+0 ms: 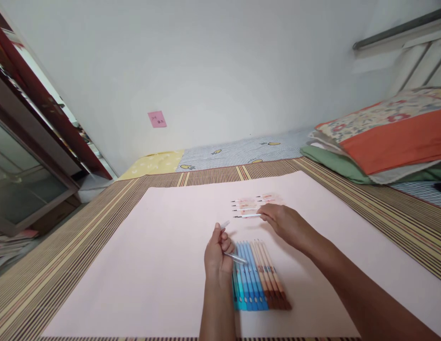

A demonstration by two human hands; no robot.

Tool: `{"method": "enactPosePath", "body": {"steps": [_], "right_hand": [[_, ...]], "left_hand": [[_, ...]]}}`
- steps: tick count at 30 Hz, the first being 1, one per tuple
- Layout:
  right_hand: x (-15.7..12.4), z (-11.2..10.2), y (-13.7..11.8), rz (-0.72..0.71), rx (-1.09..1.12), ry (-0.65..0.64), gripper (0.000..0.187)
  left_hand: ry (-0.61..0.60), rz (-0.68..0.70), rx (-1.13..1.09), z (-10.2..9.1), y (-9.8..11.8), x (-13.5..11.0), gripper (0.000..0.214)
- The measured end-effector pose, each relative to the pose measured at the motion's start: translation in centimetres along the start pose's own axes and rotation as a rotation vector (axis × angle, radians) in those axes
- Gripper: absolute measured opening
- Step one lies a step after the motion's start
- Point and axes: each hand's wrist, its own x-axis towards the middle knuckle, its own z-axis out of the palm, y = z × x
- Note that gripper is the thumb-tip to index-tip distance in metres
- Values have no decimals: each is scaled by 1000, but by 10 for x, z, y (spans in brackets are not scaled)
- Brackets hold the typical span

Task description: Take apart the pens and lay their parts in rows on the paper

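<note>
My left hand [217,253] is closed around slender clear pieces that look like a pen barrel [238,258]; one end sticks out above the fingers and another below. I cannot tell whether it is one piece or two. My right hand [282,223] pinches a thin white pen refill [249,216] with a dark tip pointing left. It is at the near edge of a group of similar dark-tipped refills with pinkish parts [243,205]. Nearer to me lie blue and turquoise pens [250,279] beside peach pens with brown ends [272,272], side by side in a row.
A large pale pink sheet [135,265] lies on a striped mat [74,237]. Folded bedding [394,142] is stacked at the right. Behind are a checked cloth [230,154] and a white wall with a pink note [157,119]. A glass-panelled cabinet [21,175] stands left.
</note>
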Motion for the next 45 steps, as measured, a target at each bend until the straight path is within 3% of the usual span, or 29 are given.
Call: {"method": "enactPosePath", "body": {"steps": [5, 9, 12, 14, 17, 19, 25, 28, 31, 34, 39, 45], "right_hand": [[-9, 19, 0, 106, 201, -107, 27], [-8, 40, -17, 29, 361, -218, 28], [-4, 47, -23, 11, 471, -284, 24], [1, 46, -23, 29, 500, -261, 23], [16, 41, -24, -9, 445, -87, 14], [27, 39, -29, -104, 359, -43, 17], [46, 43, -55, -320, -12, -248, 19], [51, 46, -57, -349, -20, -272, 18], [69, 48, -43, -300, 89, -241, 16], [105, 52, -17, -150, 137, -177, 14], [158, 79, 12, 68, -20, -183, 12], [171, 127, 5, 111, -135, -181, 20]], "left_hand": [[-28, -1, 77, 1, -6, -2, 37], [-83, 22, 183, 0, -16, 0, 43], [-42, 87, 162, -3, -18, 4, 45], [8, 117, 138, -6, -17, 7, 45], [36, 117, 135, -8, -14, 10, 45], [41, 108, 140, -9, -13, 11, 45], [61, 119, 138, -13, -9, 11, 44], [70, 150, 130, -14, -6, 9, 42], [111, 152, 93, -10, -4, 8, 29], [167, 129, 48, -4, -3, 6, 3], [181, 108, 5, 1, -1, 4, 21], [178, 104, -30, 0, 0, 1, 20]]}}
